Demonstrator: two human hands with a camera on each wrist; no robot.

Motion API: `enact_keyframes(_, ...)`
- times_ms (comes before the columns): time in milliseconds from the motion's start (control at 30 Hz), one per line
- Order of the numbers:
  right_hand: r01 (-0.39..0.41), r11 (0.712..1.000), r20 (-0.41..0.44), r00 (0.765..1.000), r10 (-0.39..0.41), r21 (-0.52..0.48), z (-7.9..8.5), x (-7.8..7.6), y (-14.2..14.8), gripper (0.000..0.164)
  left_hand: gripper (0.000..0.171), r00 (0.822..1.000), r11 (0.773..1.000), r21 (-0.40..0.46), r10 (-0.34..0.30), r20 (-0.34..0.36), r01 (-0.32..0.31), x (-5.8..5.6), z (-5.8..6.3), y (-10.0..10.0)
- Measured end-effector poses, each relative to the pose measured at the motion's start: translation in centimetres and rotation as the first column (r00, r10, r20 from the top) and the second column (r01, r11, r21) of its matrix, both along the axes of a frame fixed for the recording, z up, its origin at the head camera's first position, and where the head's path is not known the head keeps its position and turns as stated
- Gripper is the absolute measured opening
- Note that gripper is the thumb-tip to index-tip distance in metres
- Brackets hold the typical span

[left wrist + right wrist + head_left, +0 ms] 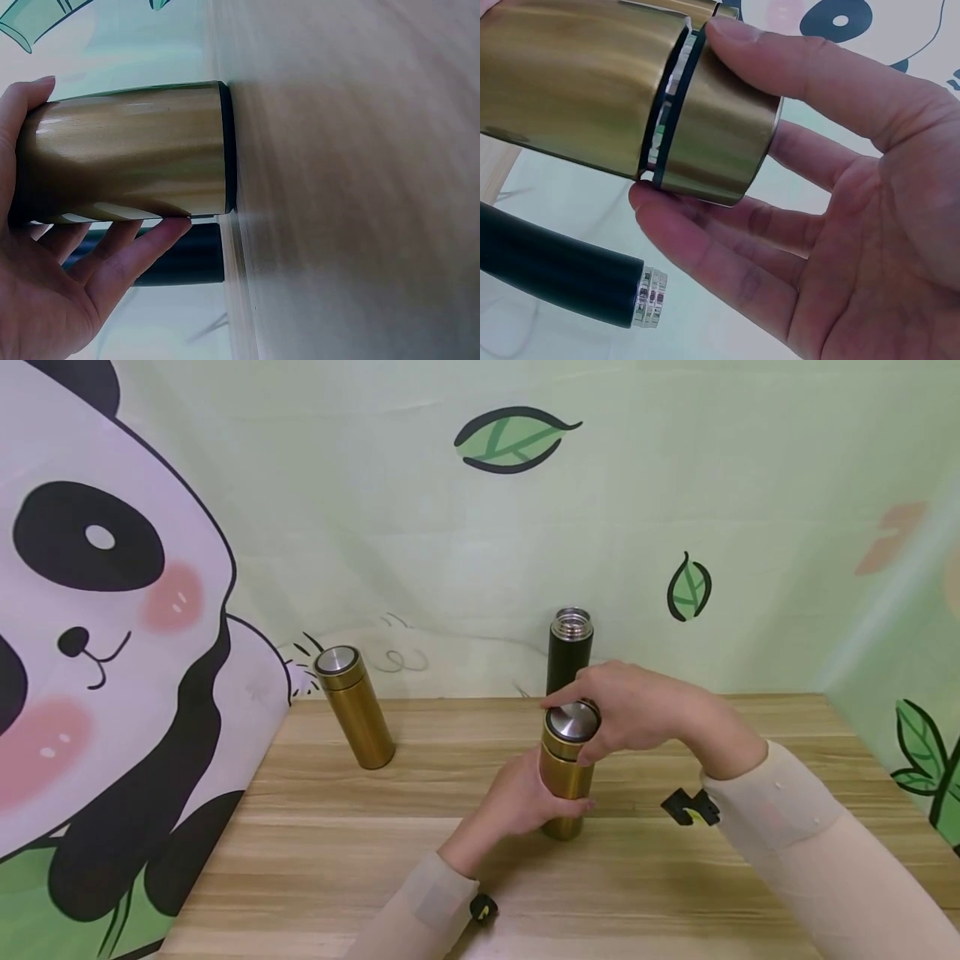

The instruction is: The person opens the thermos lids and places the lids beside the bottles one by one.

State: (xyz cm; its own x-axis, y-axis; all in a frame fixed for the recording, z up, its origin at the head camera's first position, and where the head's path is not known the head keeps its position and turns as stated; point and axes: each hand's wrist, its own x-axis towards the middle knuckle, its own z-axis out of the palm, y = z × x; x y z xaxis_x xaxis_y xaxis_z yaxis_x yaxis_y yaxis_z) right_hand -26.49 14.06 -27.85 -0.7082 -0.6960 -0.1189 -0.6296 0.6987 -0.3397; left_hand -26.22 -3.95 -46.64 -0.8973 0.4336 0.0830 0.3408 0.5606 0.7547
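Note:
A gold vacuum flask [567, 781] stands on the wooden table. My left hand [521, 797] grips its body from the left, the thumb across the near side. From the right, my right hand [637, 706] holds the flask's gold lid [716, 127], which has a shiny silver top, between thumb and fingers. In the right wrist view a narrow gap with silver thread shows between lid and body. Just behind stands a black flask [567, 662] without a lid, its silver threaded neck bare. The left wrist view shows the gold flask's dark base [229, 146] on the tabletop.
A second gold flask [360, 718], lid on, stands at the table's back left. Behind the wooden table [420, 877] hangs a pale green cloth [337, 485] with leaves and a large panda. Small black pieces [690, 807] show beside both sleeves.

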Motion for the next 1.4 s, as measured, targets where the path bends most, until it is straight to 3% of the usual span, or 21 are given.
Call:
enact_keyframes(1033, -0.092, 0.993, 0.072, 0.993, 0.097, -0.073, 0.0, -0.3, 0.5, 0.083, 0.069, 1.0, 1.0, 0.004, -0.015, -0.021, 0.016, 0.0, -0.1, 0.0)
enact_keyframes(1400, -0.063, 0.992, 0.084, 0.994, 0.072, -0.109, -0.4, -0.3, 1.1, 0.091, 0.067, 1.0, 1.0, 0.0, -0.008, -0.027, 0.008, 0.0, -0.1, 0.0)
